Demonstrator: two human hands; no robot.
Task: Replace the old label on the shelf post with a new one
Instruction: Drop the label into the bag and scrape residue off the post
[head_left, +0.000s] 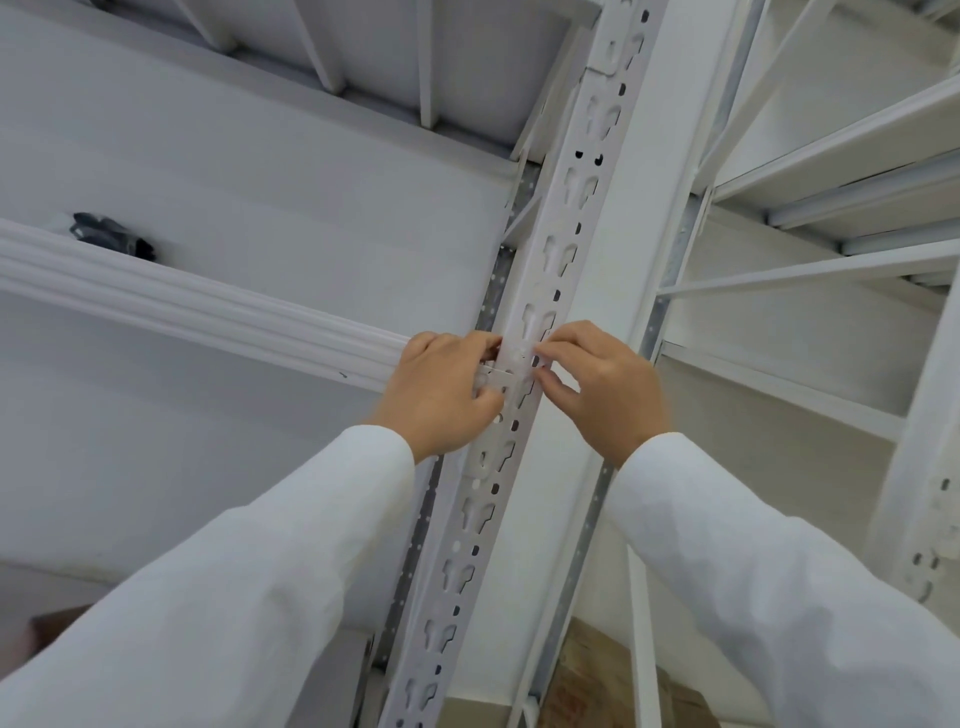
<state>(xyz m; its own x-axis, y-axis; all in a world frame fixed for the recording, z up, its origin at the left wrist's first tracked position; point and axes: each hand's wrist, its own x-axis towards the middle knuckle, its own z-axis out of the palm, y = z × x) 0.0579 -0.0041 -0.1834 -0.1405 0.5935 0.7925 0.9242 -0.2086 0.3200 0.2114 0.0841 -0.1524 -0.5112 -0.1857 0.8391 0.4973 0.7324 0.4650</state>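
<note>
Shelf post white, face punched with a repeating pattern of keyhole slots and small dark round holes; label on it white to translucent, barely distinct from the post; shelf beam on the left white, ribbed lengthwise; both sleeves white; dark grey-black object far left on the shelf; brown floor patch near, bottom right.

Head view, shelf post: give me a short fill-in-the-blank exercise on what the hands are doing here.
1. Both hands work on the perforated white shelf post, the left hand from the left and the right hand from the ____.
2. Both sleeves are ____ in colour.
3. A ribbed white shelf beam meets the post beside the ____ hand.
4. The dark object lies on the shelf to the ____ of the post.

Missing words: right; white; left; left
</note>
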